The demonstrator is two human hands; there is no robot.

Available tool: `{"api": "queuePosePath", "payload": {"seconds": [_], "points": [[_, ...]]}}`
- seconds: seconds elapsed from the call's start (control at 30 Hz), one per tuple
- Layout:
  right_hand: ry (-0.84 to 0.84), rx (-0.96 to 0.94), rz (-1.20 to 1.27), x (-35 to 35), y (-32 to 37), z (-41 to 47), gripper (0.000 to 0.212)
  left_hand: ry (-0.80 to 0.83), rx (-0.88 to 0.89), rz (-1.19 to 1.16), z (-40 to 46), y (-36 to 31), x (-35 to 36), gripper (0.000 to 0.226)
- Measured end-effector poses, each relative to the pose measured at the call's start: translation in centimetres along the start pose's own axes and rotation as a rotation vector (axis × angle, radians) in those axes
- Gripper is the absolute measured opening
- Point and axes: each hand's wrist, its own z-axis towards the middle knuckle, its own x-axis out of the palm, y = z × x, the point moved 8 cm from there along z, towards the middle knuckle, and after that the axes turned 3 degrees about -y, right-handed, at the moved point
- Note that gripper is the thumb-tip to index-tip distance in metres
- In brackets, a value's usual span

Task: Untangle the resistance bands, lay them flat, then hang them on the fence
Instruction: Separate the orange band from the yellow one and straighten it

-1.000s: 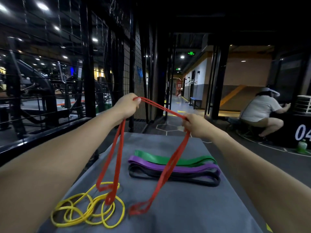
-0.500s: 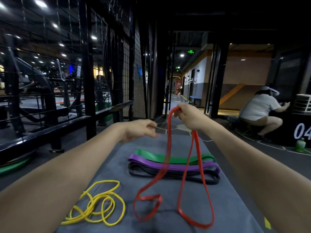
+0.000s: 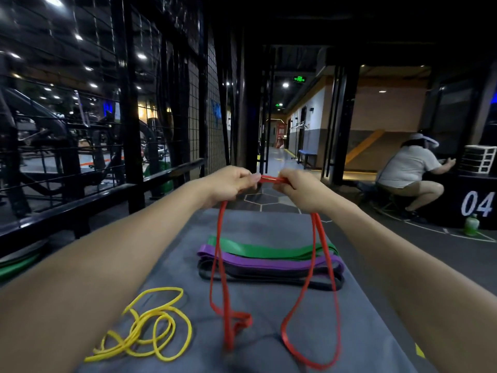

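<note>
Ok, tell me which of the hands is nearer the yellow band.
Left. The left hand grips the red band up above the mat, on the yellow band's side. The right hand grips it further across, away from the yellow one.

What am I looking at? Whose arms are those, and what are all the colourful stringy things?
The camera sits on a person's head, so you see their own two arms reaching out in front. The left hand and right hand each pinch the top of a red resistance band, a stretchy loop for exercise. Its loops hang down onto a grey mat. On the mat lie a tangled yellow band and three flat ones side by side: a green band, a purple band and a black band. On the left stands a black wire fence. Far off on the right, another person crouches.
</note>
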Motion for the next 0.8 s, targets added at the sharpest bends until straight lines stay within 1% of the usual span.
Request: {"api": "queuePosePath", "payload": {"seconds": [0.07,0.13,0.2,0.3,0.4,0.6,0.7,0.8], "points": [[-0.008,-0.001,0.03,0.3,0.0,0.1,0.017,-0.02,0.045,0.133,0.0,-0.7,-0.9,0.035],[-0.011,-0.002,0.033,0.5,0.0,0.1,0.02,0.002,0.069,0.259,0.0,-1.1,-1.3,0.034],[-0.024,0.0,0.051,0.5,0.0,0.1,0.016,0.037,0.056,0.306,-0.1,-1.0,-1.4,0.034],[-0.067,0.017,0.075,0.0,0.0,0.2,0.016,0.07,0.028,0.287,-0.2,-0.5,-1.2,0.033],[-0.105,0.037,0.083,-0.6,-0.3,0.3,0.018,0.065,0.02,0.281,-0.2,0.0,-1.2,0.028],[-0.137,0.059,0.127,-1.1,-0.8,0.8,0.022,0.04,-0.021,0.134,-0.1,0.3,-1.6,0.024],[-0.123,0.068,0.119,-1.0,-1.0,0.5,0.023,-0.016,-0.024,0.044,-0.1,0.1,-2.4,0.029],[-0.097,0.086,0.128,-0.7,-0.9,0.6,0.022,-0.098,0.02,0.068,0.1,-1.3,-3.6,0.029]]}}
